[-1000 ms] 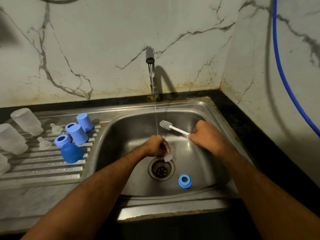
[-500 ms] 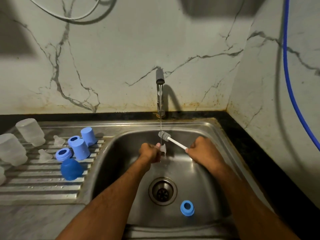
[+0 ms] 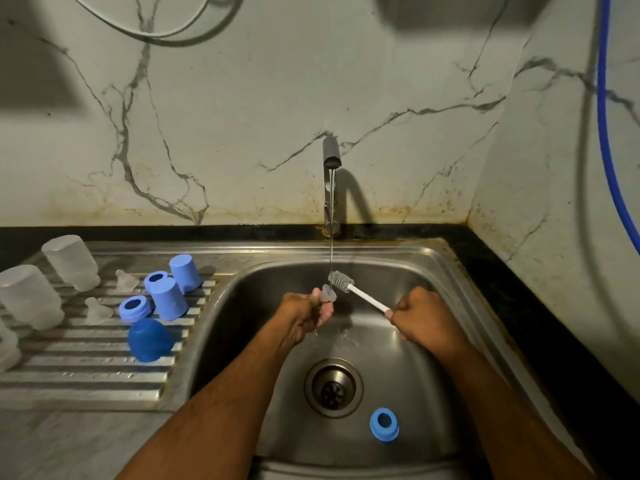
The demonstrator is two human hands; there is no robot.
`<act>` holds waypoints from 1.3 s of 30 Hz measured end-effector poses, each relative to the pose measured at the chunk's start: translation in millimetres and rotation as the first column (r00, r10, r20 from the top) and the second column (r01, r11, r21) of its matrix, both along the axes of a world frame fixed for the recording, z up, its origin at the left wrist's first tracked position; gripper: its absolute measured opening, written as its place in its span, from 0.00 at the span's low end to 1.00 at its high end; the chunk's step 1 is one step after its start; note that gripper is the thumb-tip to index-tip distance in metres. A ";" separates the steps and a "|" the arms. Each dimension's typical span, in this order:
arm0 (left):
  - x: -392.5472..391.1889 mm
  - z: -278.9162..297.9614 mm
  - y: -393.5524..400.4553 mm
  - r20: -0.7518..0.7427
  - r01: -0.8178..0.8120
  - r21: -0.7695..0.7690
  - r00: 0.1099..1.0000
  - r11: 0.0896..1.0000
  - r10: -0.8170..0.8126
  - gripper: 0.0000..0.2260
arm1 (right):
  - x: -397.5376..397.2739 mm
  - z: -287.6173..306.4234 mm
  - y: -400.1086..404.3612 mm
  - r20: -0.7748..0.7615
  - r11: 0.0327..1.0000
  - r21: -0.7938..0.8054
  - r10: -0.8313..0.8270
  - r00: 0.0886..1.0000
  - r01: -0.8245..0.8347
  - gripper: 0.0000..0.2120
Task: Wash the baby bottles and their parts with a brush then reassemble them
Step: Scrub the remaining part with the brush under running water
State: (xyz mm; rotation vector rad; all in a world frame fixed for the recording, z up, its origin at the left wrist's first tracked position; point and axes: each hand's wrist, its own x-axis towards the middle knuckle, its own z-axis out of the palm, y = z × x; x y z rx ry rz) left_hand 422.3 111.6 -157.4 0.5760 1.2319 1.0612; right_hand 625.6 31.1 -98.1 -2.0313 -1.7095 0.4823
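Note:
Over the steel sink [image 3: 446, 271], my left hand [image 3: 304, 315] pinches a clear silicone teat [image 3: 328, 293] under the thin stream from the tap [image 3: 331, 157]. My right hand [image 3: 424, 317] grips the white handle of a bottle brush [image 3: 348, 284], whose grey bristle head touches the teat. A blue collar ring [image 3: 383, 424] lies on the sink floor near the drain [image 3: 333, 388]. On the ribbed draining board [image 3: 86, 368] stand frosted bottles [image 3: 71, 261], blue caps [image 3: 168, 297], another blue ring [image 3: 135, 308], a dark blue dome cap [image 3: 149, 340] and two clear teats [image 3: 98, 310].
A marble wall rises behind the sink, and a second wall closes in on the right. A blue hose [image 3: 604, 133] hangs down the right wall. A grey cable [image 3: 156, 32] loops at the top left. Black counter [image 3: 519, 289] edges the sink.
Both hands have risen from near the drain to the water stream. The brush head now meets the teat. The view has tilted so the sink sits lower in frame.

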 end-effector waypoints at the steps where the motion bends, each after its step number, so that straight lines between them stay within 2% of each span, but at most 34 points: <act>1: -3.2 0.4 -0.1 -0.008 -0.025 0.008 1.000 1.000 0.025 0.08 | 0.3 0.8 -1.8 0.000 1.000 -0.005 -0.001 1.000 0.001 0.16; 4: -13.2 2.5 1.5 -0.044 -0.098 0.057 0.994 0.994 0.101 0.08 | 0.2 3.4 -6.8 -0.008 1.000 -0.019 0.005 1.000 -0.005 0.15; 8: -21.9 8.3 -0.1 -0.113 -0.117 0.136 0.985 0.984 0.133 0.10 | -2.0 8.1 -12.9 0.024 0.999 -0.024 0.048 0.999 -0.047 0.17; 11: -24.6 11.2 0.8 -0.087 -0.128 0.132 0.986 0.983 0.140 0.09 | -7.0 8.9 -16.0 0.048 0.996 -0.029 0.089 0.995 -0.088 0.19; 16: -24.2 10.8 6.4 -0.063 -0.082 0.127 0.994 0.988 0.090 0.05 | -12.8 7.4 -15.7 0.042 0.991 -0.036 0.134 0.990 -0.133 0.16; 21: -29.1 12.5 8.0 -0.025 -0.073 0.163 0.997 0.984 0.078 0.07 | -19.0 1.4 -9.8 0.100 0.988 -0.038 0.150 0.984 -0.147 0.17; 22: -30.2 13.9 8.3 -0.011 -0.070 0.167 0.997 0.983 0.073 0.08 | -20.7 0.6 -8.0 0.071 0.985 -0.050 0.169 0.983 -0.166 0.16; 24: -32.2 16.2 10.0 0.030 -0.060 0.181 0.998 0.982 0.055 0.09 | -23.3 1.7 -6.4 -0.170 0.977 -0.132 0.144 0.975 -0.167 0.15; 26: -34.2 22.2 8.0 0.048 -0.025 0.224 0.999 0.974 0.014 0.11 | -21.9 6.1 -6.4 -0.468 0.948 -0.267 0.029 0.883 -0.173 0.14; 27: -35.0 25.8 6.8 0.061 -0.003 0.247 0.998 0.969 -0.013 0.11 | -19.5 8.0 -6.5 -0.559 0.929 -0.314 -0.013 0.829 -0.198 0.15; 28: -36.0 28.9 6.3 0.074 0.011 0.263 0.997 0.965 -0.032 0.12 | -17.3 8.3 -5.6 -0.615 0.916 -0.336 -0.037 0.788 -0.219 0.15; 30: -35.6 32.1 6.9 0.107 0.003 0.253 0.994 0.967 -0.031 0.12 | -16.9 6.8 -4.8 -0.632 0.924 -0.326 -0.054 0.773 -0.202 0.14; 31: -35.1 30.0 9.6 0.119 -0.022 0.209 0.993 0.978 -0.004 0.11 | -19.7 6.4 -5.1 -0.591 0.944 -0.289 -0.044 0.806 -0.160 0.13; 32: -34.6 26.4 12.1 0.138 -0.045 0.143 0.990 0.989 0.025 0.09 | -22.7 5.2 -5.6 -0.488 0.969 -0.221 -0.010 0.873 -0.113 0.12; 34: -33.0 21.9 11.9 0.150 -0.051 0.020 0.988 0.998 0.048 0.11 | -28.6 5.6 -8.0 -0.075 0.995 -0.055 0.085 0.994 -0.089 0.14; 35: -33.3 18.8 12.1 0.136 -0.050 -0.006 0.989 0.999 0.051 0.14 | -31.7 7.5 -10.7 0.125 0.994 0.004 0.110 0.986 -0.112 0.14; 36: -33.4 18.2 11.2 0.139 -0.058 -0.019 0.988 0.998 0.060 0.16 | -33.9 9.6 -13.0 0.258 0.989 0.050 0.120 0.959 -0.138 0.12; 37: -34.0 18.8 10.5 0.146 -0.066 -0.016 0.987 0.998 0.068 0.15 | -35.5 12.2 -14.9 0.320 0.983 0.082 0.129 0.938 -0.163 0.09; 39: -32.2 21.9 8.9 0.192 -0.083 0.017 0.978 0.996 0.079 0.09 | -35.8 11.5 -12.8 0.348 0.973 0.119 0.144 0.926 -0.196 0.09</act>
